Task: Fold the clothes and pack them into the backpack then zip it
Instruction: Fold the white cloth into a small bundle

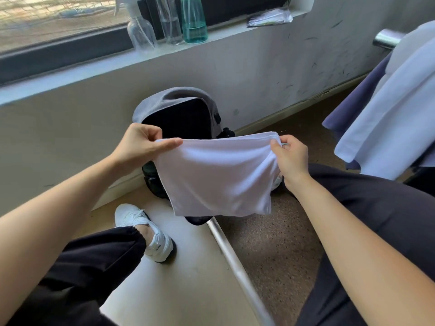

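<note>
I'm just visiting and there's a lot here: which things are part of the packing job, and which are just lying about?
Part of the job:
white folded cloth
left hand
right hand
grey backpack
clothes on the right

Lying about:
spray bottles
plastic packet

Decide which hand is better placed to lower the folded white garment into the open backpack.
Probably left: the left hand pinches the white garment right before the backpack opening; the right hand grips beside it.
</note>
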Demonstrator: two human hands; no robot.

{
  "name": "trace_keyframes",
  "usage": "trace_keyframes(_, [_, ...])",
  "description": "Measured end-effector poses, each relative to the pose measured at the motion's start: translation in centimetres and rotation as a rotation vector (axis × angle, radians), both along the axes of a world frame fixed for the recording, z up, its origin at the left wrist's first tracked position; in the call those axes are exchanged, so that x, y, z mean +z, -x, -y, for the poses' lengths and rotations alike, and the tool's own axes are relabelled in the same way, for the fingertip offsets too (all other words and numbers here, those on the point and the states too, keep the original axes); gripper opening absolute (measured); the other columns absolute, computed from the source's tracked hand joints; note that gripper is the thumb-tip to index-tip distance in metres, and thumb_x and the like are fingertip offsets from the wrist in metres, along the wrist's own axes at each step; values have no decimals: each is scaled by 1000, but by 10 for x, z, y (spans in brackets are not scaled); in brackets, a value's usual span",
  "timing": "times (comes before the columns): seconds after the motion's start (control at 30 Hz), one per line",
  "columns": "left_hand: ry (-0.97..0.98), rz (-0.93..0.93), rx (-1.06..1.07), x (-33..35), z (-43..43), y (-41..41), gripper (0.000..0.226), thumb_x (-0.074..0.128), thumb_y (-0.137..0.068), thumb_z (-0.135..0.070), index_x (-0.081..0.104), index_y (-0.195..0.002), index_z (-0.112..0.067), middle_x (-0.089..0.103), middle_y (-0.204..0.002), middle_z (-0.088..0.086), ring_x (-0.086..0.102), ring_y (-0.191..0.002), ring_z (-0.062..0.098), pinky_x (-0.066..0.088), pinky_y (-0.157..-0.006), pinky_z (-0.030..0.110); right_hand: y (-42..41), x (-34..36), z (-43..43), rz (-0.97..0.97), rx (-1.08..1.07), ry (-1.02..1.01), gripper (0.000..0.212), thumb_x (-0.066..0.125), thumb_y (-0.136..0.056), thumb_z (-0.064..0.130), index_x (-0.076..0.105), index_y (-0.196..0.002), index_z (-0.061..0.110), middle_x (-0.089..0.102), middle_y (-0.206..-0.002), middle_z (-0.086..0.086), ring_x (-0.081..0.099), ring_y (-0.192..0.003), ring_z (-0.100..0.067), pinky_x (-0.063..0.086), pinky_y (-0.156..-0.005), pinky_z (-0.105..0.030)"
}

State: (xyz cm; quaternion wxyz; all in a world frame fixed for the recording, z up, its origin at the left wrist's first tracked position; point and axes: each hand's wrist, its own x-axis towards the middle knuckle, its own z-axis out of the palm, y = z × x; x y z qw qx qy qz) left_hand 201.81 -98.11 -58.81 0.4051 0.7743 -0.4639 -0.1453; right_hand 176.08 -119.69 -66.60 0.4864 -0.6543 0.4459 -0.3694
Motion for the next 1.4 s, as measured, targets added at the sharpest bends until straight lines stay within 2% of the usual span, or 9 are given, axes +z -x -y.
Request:
trace_keyframes(0.1, [48,-105,34,10,-1,-7,50,84,-82,-37,53,-59,-5,41,-54,0,34,-50,10,30,-48,18,-1,7,1,1,157,-82,19,61,-97,23,69,-96,6,63,-85,-6,57,-80,-17,45,-70,-35])
trace_keyframes(0.23, [61,-199,15,15,-10,-23,23,86,-81,-31,76,-84,-10,72,-77,2,62,-72,16,51,-78,36,0,10,-2,164,201,-59,17,62,-98,21,69,-102,6,69,-94,-14,63,-87,-17,50,-78,-34])
trace_keyframes(0.33, [164,-110,137,11,-9,-25,14,81,-87,-8,74,-90,-20,69,-70,-9,57,-61,1,49,-68,17,0,11,-5,239,113,-16,13,62,-98,18,69,-106,9,72,-94,-1,67,-88,-9,54,-78,-24])
trace_keyframes(0.43, [134,34,236,5,-9,-32,22,81,-87,-14,75,-105,-26,66,-79,0,54,-60,2,47,-65,13,-4,10,-5,147,247,-76,14,62,-98,13,69,-105,3,72,-87,-2,65,-83,-12,51,-77,-28])
trace_keyframes(0.53, [-11,170,286,0,-11,-36,9,80,-89,-25,78,-97,-23,55,-66,-2,45,-53,8,38,-53,16,-5,13,-5,128,287,-64,16,63,-98,18,69,-104,6,74,-92,-7,68,-87,-21,52,-80,-37])
trace_keyframes(0.83, [161,-277,427,-1,-6,-39,20,79,-90,-23,64,-80,-15,66,-84,9,63,-78,23,58,-78,41,-18,23,-5,165,174,68,19,66,-90,37,70,-92,18,72,-88,-7,68,-86,-29,56,-78,-47])
trace_keyframes(1.07, [101,-342,411,6,1,-12,29,79,-90,-23,55,-77,-13,60,-65,6,57,-42,7,56,-46,24,-19,20,-14,194,86,50,27,72,-90,31,69,-88,4,65,-75,-14,55,-69,-16,46,-66,-38])
trace_keyframes(1.27, [-45,-411,215,18,10,25,34,75,-92,-26,50,-70,-18,56,-66,2,57,-50,8,54,-52,23,-15,29,-37,236,127,71,24,69,-93,26,65,-87,3,63,-75,-22,52,-68,-17,44,-66,-35])
trace_keyframes(1.4, [-90,-476,76,18,11,51,31,74,-93,-26,54,-69,-19,56,-67,2,58,-58,11,57,-64,29,-14,34,-52,246,228,86,19,69,-92,24,62,-82,9,61,-70,-2,55,-66,-10,45,-63,-32])
